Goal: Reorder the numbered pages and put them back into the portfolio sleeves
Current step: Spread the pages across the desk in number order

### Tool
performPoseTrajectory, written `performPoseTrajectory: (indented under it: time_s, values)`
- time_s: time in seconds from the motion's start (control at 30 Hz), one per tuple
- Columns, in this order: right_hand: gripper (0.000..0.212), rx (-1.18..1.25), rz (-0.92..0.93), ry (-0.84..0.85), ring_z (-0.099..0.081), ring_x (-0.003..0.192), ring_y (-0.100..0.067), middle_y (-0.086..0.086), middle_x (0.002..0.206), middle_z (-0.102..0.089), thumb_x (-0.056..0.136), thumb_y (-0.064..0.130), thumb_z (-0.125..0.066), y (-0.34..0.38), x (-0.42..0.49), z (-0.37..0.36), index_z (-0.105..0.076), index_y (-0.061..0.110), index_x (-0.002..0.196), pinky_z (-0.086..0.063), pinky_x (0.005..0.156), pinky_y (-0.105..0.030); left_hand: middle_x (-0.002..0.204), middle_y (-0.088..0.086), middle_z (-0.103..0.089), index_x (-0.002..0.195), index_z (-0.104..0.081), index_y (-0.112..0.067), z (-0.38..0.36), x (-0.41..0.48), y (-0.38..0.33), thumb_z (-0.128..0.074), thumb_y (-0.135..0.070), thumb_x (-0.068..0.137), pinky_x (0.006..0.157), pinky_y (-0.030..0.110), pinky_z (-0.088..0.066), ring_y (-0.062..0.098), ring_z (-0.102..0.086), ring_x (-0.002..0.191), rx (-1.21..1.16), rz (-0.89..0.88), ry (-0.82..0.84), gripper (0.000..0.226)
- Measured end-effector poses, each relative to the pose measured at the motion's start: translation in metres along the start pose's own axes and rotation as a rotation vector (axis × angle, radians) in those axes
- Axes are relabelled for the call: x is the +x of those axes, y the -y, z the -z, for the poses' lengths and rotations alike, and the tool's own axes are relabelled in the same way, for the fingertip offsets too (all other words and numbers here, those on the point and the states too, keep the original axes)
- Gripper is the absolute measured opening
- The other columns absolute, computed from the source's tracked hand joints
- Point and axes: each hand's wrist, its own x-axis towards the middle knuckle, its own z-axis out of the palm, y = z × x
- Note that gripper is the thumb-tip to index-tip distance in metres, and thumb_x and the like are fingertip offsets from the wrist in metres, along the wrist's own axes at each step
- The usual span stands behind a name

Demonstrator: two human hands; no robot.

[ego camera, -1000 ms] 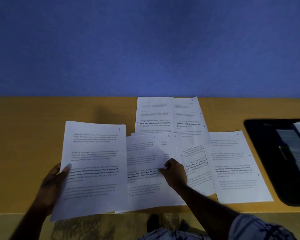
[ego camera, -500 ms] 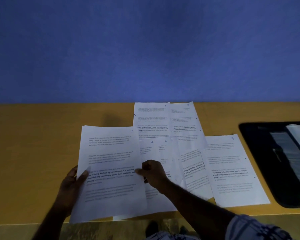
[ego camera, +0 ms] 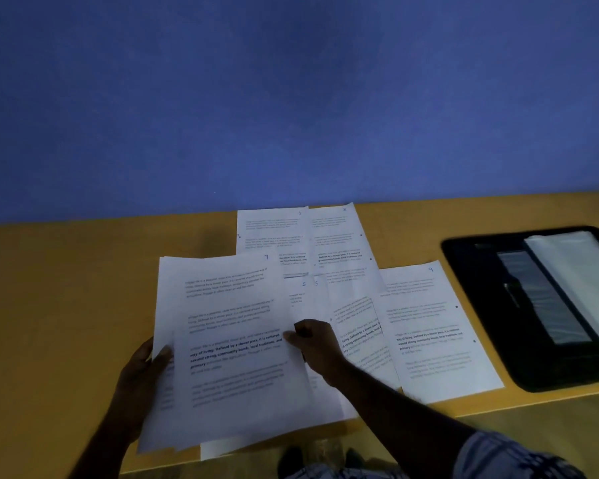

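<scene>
Both hands on pg-7 stack (ego camera: pixel 229 305): left hand (ego camera: pixel 142 371) grips, right hand (ego camera: pixel 313 344) pinches (sorting step); next, fetch neighbouring no.

Page 7 (ego camera: pixel 229 323) sits front left over the table (ego camera: pixel 49 305), covering most of page 5 (ego camera: pixel 303 295). Behind them, page 1 (ego camera: pixel 272 229) and page 2 (ego camera: pixel 336 236) lie side by side. Page 9 (ego camera: pixel 429 323) lies to the right, the portfolio (ego camera: pixel 478 305) further right again.
</scene>
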Motion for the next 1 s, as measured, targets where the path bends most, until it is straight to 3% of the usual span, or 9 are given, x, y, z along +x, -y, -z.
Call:
performPoseTrajectory:
  time_s: [0.2, 0.3, 0.5, 0.63, 0.77, 0.93, 1.0]
  values:
    - [0.036, 0.135, 0.011, -0.029, -0.049, 0.064, -0.018, -0.009, 0.069, -0.053, 0.084, 0.018, -0.076, -0.009, -0.004, 0.036, -0.057, -0.011, 0.075, -0.038, 0.056, -0.029, 0.115, 0.0, -0.071, 0.129, -0.061, -0.017, -0.024, 0.01, 0.004, -0.054, -0.021, 0.099, 0.082, 0.036, -0.052, 0.022, -0.067, 0.102, 0.12, -0.06, -0.006, 0.031]
    - [0.024, 0.188, 0.013, -0.087, -0.046, 0.062, -0.017, -0.009, 0.067, -0.05, 0.086, 0.014, -0.075, -0.019, -0.009, 0.07, -0.061, 0.003, 0.07, -0.034, 0.051, -0.024, 0.119, -0.002, -0.069, 0.133, -0.059, -0.018, -0.033, 0.014, 0.006, -0.056, -0.024, 0.098, 0.086, 0.035, -0.05, 0.02, -0.065, 0.108, 0.147, -0.061, 0.019, 0.035]
    - [0.016, 0.168, -0.039, -0.3, -0.063, 0.07, -0.022, -0.014, 0.076, -0.071, 0.086, 0.01, -0.075, -0.052, -0.02, 0.153, -0.071, 0.004, 0.071, -0.052, 0.068, -0.041, 0.121, 0.001, -0.066, 0.135, -0.057, -0.016, -0.048, 0.018, 0.006, -0.055, -0.027, 0.099, 0.091, 0.038, -0.047, 0.022, -0.062, 0.108, 0.193, -0.06, 0.049, 0.038]
    - [0.012, 0.049, -0.053, -0.399, -0.067, 0.069, -0.024, -0.009, 0.076, -0.074, 0.086, 0.011, -0.074, -0.065, -0.025, 0.198, -0.074, 0.009, 0.074, -0.056, 0.069, -0.042, 0.121, 0.002, -0.066, 0.136, -0.057, -0.014, -0.054, 0.014, 0.006, -0.054, -0.024, 0.1, 0.091, 0.037, -0.046, 0.019, -0.062, 0.106, 0.188, -0.054, 0.028, 0.038]
    - [0.019, -0.102, -0.043, -0.425, -0.066, 0.066, -0.023, -0.004, 0.073, -0.072, 0.09, 0.011, -0.07, -0.07, -0.027, 0.229, -0.072, 0.013, 0.071, -0.052, 0.062, -0.035, 0.116, -0.004, -0.066, 0.133, -0.057, -0.017, -0.061, 0.005, 0.007, -0.051, -0.021, 0.101, 0.092, 0.037, -0.045, 0.017, -0.062, 0.105, 0.163, -0.031, 0.024, 0.032]
    - [0.017, -0.241, -0.062, -0.427, -0.068, 0.074, -0.03, -0.007, 0.079, -0.072, 0.092, 0.02, -0.067, -0.084, -0.015, 0.257, -0.072, 0.011, 0.078, -0.058, 0.071, -0.051, 0.121, 0.003, -0.067, 0.134, -0.058, -0.016, -0.061, -0.001, 0.013, -0.053, -0.023, 0.1, 0.101, 0.052, -0.046, 0.029, -0.063, 0.11, 0.143, 0.027, -0.015, 0.035]
    - [0.019, -0.255, -0.072, -0.425, -0.068, 0.073, -0.03, -0.006, 0.078, -0.072, 0.091, 0.024, -0.067, -0.087, -0.01, 0.263, -0.072, 0.011, 0.078, -0.057, 0.072, -0.054, 0.122, 0.004, -0.067, 0.134, -0.058, -0.017, -0.061, -0.004, 0.015, -0.053, -0.025, 0.1, 0.098, 0.053, -0.048, 0.032, -0.063, 0.111, 0.145, 0.034, -0.02, 0.035]
